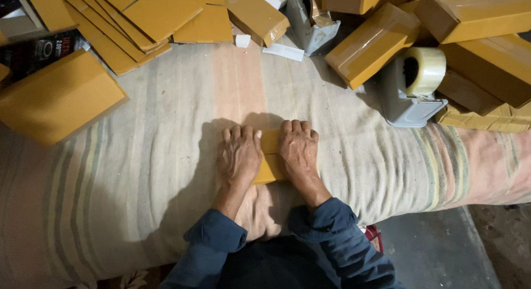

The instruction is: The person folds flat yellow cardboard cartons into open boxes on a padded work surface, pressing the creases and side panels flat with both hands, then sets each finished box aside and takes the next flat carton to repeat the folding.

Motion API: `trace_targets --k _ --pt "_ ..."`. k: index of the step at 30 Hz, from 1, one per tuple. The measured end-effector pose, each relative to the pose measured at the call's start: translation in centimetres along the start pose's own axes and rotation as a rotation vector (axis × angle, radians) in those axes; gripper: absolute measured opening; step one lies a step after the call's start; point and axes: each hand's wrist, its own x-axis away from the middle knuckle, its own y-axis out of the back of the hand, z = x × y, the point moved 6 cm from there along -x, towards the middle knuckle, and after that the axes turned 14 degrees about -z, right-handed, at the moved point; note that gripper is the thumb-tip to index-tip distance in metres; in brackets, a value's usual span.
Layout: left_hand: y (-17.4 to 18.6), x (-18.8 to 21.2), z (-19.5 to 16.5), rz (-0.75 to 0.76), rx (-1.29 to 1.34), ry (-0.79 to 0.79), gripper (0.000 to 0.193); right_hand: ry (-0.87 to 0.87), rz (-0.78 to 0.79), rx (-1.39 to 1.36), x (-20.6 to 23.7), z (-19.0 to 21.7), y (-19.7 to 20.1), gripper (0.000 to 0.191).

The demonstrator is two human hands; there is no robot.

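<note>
Both hands lie palm-down, side by side, on a small yellow cardboard box [269, 156] that sits on a striped cloth [166, 173] covering the work surface. The left hand [238, 154] is flat with its fingers curled over the box's far edge, covering the left part of it; the right hand [298, 148] presses the right part the same way, fingers bent down at the far side. Only a narrow strip of the box shows between the hands, so whether it is a folded flat or a closed carton is hard to tell. Neither hand grips it; both press on it with open palms.

Beyond and to the right of the right hand stands a grey tape dispenser [406, 98] (its roll of clear tape [425, 70] faces the camera). Farther right and beyond it is a heap of closed yellow cartons [481, 23]. Beyond and to the left of the left hand lie flattened yellow carton blanks [127, 23], and a second grey dispenser [310, 18] stands straight ahead.
</note>
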Motion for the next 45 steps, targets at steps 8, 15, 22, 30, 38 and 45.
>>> trace_targets --k 8,15,22,30,38,45 --pt "1.0 0.3 -0.4 -0.211 -0.040 -0.164 0.041 0.014 0.084 -0.033 0.1 0.7 0.7 0.044" --pt "0.5 1.1 0.4 -0.056 0.096 -0.067 0.043 -0.012 0.091 -0.120 0.2 0.1 1.0 0.046" --pt "0.4 1.1 0.3 -0.108 0.036 -0.116 0.052 -0.015 0.116 -0.059 0.2 0.0 0.6 0.041" --pt "-1.3 1.3 2.0 0.011 0.097 0.067 0.065 0.034 0.016 -0.033 0.3 0.1 1.6 0.063" --pt "-1.1 2.3 3.6 -0.028 0.347 0.277 0.104 -0.060 -0.004 -0.158 0.5 -0.3 2.5 0.034" --pt "-0.5 3.6 4.1 -0.124 0.533 0.316 0.111 -0.046 -0.103 -0.149 0.3 0.5 4.6 0.034"
